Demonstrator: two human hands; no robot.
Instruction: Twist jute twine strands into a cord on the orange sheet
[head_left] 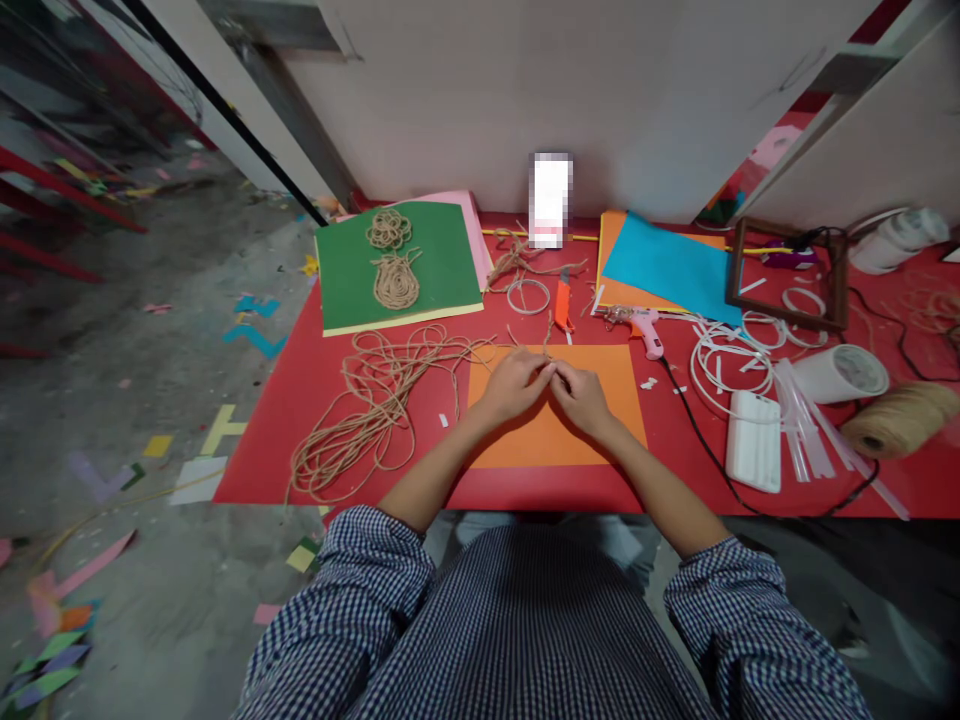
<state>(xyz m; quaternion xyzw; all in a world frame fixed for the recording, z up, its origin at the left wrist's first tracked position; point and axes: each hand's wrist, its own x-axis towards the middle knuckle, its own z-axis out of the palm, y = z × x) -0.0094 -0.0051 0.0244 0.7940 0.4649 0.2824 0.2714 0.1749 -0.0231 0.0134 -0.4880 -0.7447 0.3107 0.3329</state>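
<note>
Orange paper under two hands, twine pinched at the fingertips

Over the orange sheet, which is laid flat near the front edge of the red table, the left hand and the right hand are brought together, thumbs nearly touching. Both are closed in a pinch, and a short twine strand is gripped between them, its free part pointed away from the body, past the sheet's far edge. How each finger is set on it is hidden by the knuckles.

To the left, a loose tangle of twine is spread on the table, with some strands led close to the left hand; whether they are joined to the gripped piece cannot be told. Behind it, two twine coils are placed on a green sheet, one beyond the other.

Beyond the hands, an orange cutter is laid beside a pale ring. To the right, a pink glue gun is rested near the orange sheet's far corner, and a blue sheet is partly covered by a wooden frame. Farther right, white cord is looped behind a white case, clear sticks are fanned out beside it, and a twine spool is laid on its side.
</note>
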